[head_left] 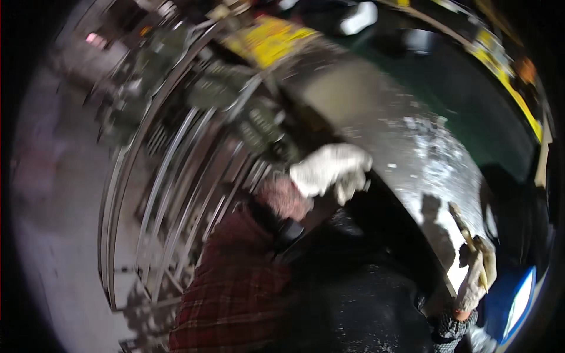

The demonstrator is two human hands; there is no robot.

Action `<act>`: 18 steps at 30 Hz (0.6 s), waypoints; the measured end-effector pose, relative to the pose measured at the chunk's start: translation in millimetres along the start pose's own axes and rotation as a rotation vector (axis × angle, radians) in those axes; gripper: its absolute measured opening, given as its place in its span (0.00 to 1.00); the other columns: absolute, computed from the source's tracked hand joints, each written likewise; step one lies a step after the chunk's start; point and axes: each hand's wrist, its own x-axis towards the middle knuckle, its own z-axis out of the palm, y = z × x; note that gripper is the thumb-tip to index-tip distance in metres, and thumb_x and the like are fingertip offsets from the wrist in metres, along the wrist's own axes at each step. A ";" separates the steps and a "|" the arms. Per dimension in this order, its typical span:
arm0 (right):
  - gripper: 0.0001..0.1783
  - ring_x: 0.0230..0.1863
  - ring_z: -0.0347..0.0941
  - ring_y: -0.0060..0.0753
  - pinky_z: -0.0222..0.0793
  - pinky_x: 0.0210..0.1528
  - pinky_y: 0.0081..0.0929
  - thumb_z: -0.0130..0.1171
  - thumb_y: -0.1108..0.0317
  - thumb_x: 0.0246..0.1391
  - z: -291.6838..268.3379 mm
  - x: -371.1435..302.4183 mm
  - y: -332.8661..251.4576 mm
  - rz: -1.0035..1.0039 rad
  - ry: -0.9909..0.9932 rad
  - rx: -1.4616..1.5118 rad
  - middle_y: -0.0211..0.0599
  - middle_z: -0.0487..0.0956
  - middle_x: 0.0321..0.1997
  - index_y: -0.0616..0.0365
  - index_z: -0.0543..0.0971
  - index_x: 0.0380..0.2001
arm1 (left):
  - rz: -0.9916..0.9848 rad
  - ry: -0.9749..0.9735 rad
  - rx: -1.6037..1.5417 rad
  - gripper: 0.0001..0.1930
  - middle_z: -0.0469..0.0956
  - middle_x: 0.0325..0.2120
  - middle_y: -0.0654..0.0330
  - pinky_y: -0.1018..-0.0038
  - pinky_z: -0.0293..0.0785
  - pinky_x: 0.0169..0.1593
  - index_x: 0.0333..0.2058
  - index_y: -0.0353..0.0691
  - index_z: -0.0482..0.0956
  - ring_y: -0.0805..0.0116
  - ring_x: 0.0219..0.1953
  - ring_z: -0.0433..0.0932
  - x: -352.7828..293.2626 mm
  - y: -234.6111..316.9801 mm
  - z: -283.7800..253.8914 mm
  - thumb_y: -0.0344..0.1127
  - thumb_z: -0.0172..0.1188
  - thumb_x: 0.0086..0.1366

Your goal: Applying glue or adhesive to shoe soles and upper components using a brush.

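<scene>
With the gloved right hand [478, 275], pinching a thin stick [461, 222] at the brightly lit end of the grey, flecked metal desk [382, 126]. With the gloved left hand [331, 169], bent-fingered near its edge, contents too blurred to tell. Leftward, metal rack [160, 176] and grey floor [65, 194]; yellow sheet [275, 42] at the desk's far end.

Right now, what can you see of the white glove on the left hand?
The white glove looks like fabric, blurred in this frame. Worn on the left hand, it shows near mid-picture, fingers apparently curled, by the edge of the grey surface. A pinkish cuff meets it; whether it holds anything is unclear.
</scene>
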 end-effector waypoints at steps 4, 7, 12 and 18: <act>0.23 0.25 0.66 0.18 0.60 0.26 0.16 0.51 0.57 0.64 41.1 -0.5 -36.2 -0.040 -0.136 -0.151 0.38 0.77 0.29 0.70 0.74 0.47 | -0.393 0.324 0.412 0.17 0.79 0.29 0.58 0.70 0.78 0.37 0.42 0.36 0.77 0.68 0.32 0.79 -188.7 -197.3 -98.3 0.46 0.54 0.68; 0.21 0.29 0.70 0.20 0.64 0.29 0.17 0.52 0.60 0.64 59.7 4.0 -68.0 -0.006 -0.206 -0.256 0.39 0.78 0.33 0.70 0.74 0.47 | -0.590 0.252 0.355 0.15 0.81 0.30 0.53 0.67 0.79 0.40 0.38 0.32 0.79 0.63 0.33 0.82 -314.7 -311.6 -125.0 0.41 0.53 0.68; 0.19 0.33 0.71 0.22 0.66 0.35 0.18 0.52 0.62 0.64 91.6 -4.1 -90.6 -0.147 -0.120 -0.431 0.37 0.78 0.34 0.69 0.74 0.48 | -0.590 1.067 0.154 0.21 0.80 0.40 0.47 0.57 0.72 0.49 0.47 0.37 0.78 0.54 0.48 0.78 -288.6 -362.5 -200.5 0.44 0.62 0.59; 0.22 0.45 0.73 0.31 0.68 0.51 0.24 0.48 0.57 0.66 79.1 -18.8 -138.1 -0.183 0.076 -0.855 0.43 0.78 0.45 0.68 0.74 0.48 | -0.551 1.343 0.619 0.20 0.80 0.38 0.50 0.60 0.72 0.45 0.45 0.38 0.79 0.55 0.45 0.77 -197.7 -344.3 -319.7 0.46 0.60 0.59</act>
